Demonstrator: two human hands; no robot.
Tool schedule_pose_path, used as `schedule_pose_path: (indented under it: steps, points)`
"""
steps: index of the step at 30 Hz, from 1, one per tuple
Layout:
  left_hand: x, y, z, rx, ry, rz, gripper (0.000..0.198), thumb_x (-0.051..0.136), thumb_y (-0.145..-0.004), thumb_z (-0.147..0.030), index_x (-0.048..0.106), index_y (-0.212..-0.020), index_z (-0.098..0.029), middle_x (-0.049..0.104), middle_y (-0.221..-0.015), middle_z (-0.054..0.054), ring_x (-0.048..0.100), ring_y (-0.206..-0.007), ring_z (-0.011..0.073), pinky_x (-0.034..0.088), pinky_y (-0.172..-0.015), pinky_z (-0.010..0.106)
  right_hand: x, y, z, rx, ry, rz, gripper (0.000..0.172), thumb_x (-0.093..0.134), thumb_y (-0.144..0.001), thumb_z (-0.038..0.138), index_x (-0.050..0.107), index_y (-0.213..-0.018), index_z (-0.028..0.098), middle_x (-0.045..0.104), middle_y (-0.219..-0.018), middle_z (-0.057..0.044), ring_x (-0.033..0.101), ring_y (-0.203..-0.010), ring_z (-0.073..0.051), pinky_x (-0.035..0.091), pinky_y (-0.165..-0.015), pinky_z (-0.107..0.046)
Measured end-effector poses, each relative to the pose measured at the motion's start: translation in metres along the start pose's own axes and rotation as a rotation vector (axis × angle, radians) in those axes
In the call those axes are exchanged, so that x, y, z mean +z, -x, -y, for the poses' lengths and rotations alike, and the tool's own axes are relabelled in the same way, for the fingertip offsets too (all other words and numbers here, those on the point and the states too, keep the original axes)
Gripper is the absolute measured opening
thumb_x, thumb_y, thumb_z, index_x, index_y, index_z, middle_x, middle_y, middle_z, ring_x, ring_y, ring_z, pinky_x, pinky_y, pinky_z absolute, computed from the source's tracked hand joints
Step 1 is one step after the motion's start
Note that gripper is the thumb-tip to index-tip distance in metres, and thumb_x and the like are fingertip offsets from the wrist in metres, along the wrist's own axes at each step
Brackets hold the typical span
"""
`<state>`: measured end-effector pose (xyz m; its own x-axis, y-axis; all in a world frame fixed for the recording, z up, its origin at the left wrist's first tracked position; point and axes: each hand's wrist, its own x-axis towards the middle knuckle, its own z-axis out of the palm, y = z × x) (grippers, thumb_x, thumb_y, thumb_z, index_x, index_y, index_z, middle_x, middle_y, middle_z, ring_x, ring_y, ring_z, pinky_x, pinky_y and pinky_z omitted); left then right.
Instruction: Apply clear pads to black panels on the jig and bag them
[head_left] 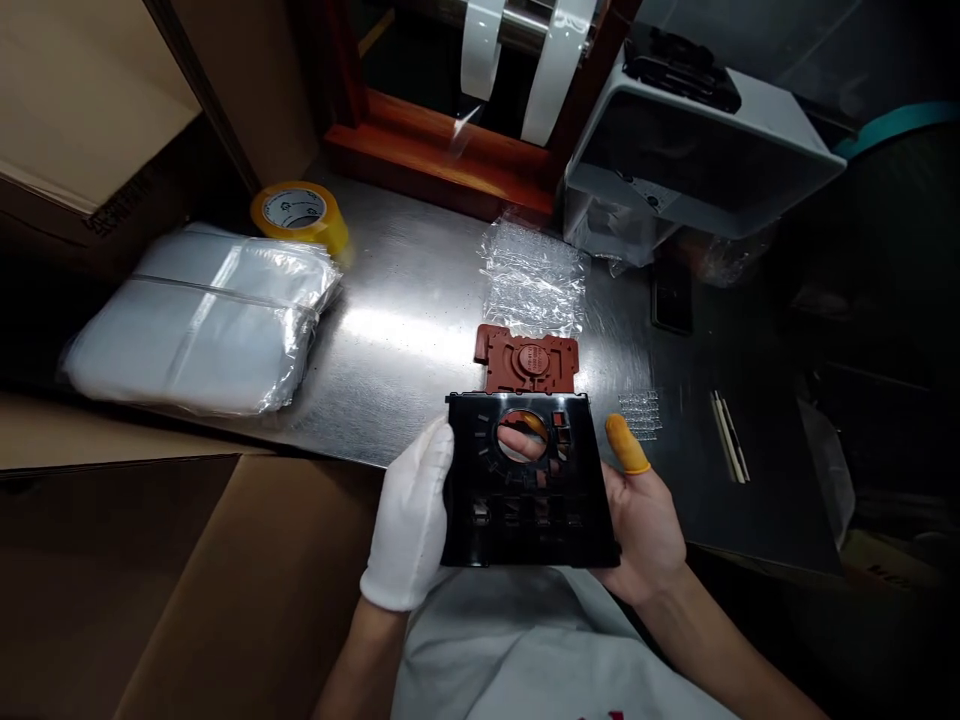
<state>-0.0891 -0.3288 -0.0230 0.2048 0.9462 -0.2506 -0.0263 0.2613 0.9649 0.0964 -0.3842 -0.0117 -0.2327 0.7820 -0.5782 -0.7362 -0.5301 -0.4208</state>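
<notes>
A glossy black plastic panel [540, 540] with a round hole and several small slots is held up in front of my body. My left hand [412, 510], in a white glove, grips its left edge with the thumb along the side. My right hand [645, 515], bare but for a yellow finger cot on the thumb, supports it from the right and below; its fingers are behind the panel and one shows through the round hole. Just beyond the panel's far edge lies a reddish-brown moulded plate [525, 360] on the metal table. Bubble wrap [534, 280] lies behind that plate.
At left on the table [397, 380] are a stack of clear plastic bags [202, 320] and a yellow tape roll [300, 215]. An open cardboard box [247, 580] stands front left. A phone [671, 295], thin sticks [727, 437] and a white bin [705, 150] are at right.
</notes>
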Motion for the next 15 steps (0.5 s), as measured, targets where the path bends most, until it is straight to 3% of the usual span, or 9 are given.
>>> schedule_pose_path:
  steps: [7, 10, 12, 15]
  points:
    - [0.018, -0.005, -0.008, -0.030, -0.234, 0.001, 0.039, 0.041, -0.106, -0.041, 0.068, -0.125, -0.021, 0.067, -0.127, 0.002, 0.061, -0.118, 0.0195, 0.047, -0.097, 0.025, -0.009, 0.000, 0.014, 0.052, -0.089, 0.092, 0.082, 0.033, -0.091, 0.080, 0.063, -0.134, 0.017, 0.074, -0.109, -0.012, 0.065, -0.111, -0.033, 0.048, -0.099, -0.053]
    - [0.028, -0.009, -0.007, -0.066, -0.299, -0.077, 0.047, 0.043, -0.104, -0.043, 0.053, -0.143, -0.019, 0.064, -0.134, 0.007, 0.059, -0.125, 0.0222, 0.047, -0.102, 0.030, -0.016, 0.002, 0.018, 0.036, -0.137, 0.070, 0.082, 0.034, -0.090, 0.081, 0.061, -0.136, 0.018, 0.075, -0.104, -0.012, 0.066, -0.109, -0.031, 0.051, -0.097, -0.051]
    - [0.037, -0.014, -0.003, -0.027, -0.438, -0.107, 0.058, 0.044, -0.103, -0.046, 0.037, -0.154, -0.018, 0.055, -0.145, 0.012, 0.052, -0.134, 0.0248, 0.043, -0.111, 0.037, -0.019, 0.003, 0.018, 0.023, -0.162, 0.074, 0.084, 0.036, -0.088, 0.083, 0.061, -0.136, 0.017, 0.075, -0.105, -0.012, 0.067, -0.108, -0.031, 0.052, -0.096, -0.049]
    - [0.056, -0.026, 0.001, 0.223, -0.795, 0.011, 0.070, 0.044, -0.101, -0.049, 0.029, -0.157, -0.010, 0.028, -0.162, 0.018, 0.023, -0.151, 0.0300, 0.025, -0.123, 0.048, -0.021, 0.003, 0.016, -0.015, -0.153, 0.078, 0.078, 0.043, -0.089, 0.080, 0.062, -0.134, 0.019, 0.075, -0.108, -0.011, 0.068, -0.108, -0.029, 0.052, -0.097, -0.046]
